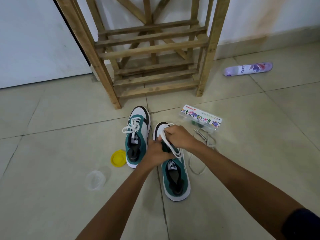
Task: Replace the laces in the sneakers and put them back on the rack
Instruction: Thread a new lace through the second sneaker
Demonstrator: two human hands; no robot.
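Sneakers in teal, white and black sit side by side on a pale tiled floor, toes pointing toward a wooden shoe rack that stands against a white wall. The left sneaker is fully laced, its white lace tied in a bow over the tongue. The right sneaker lies slightly nearer the viewer, and both of the person's bare hands work over its front half.

The right hand has its fingers curled around loops of a flat white lace, gripping them above the toe end of the shoe. The left hand is pressed against the sneaker's inner side, fingers curled, apparently pinching the same lace, though the exact hold is partly hidden.

Just right of this shoe, a loose greyish lace trails in curls on the floor. Beyond it lies a clear plastic Camel box with a floral label. A yellow lid rests touching the left sneaker's heel, with a clear plastic cup lying nearer the viewer. A purple Odonil spray can lies on its side, right of the rack.
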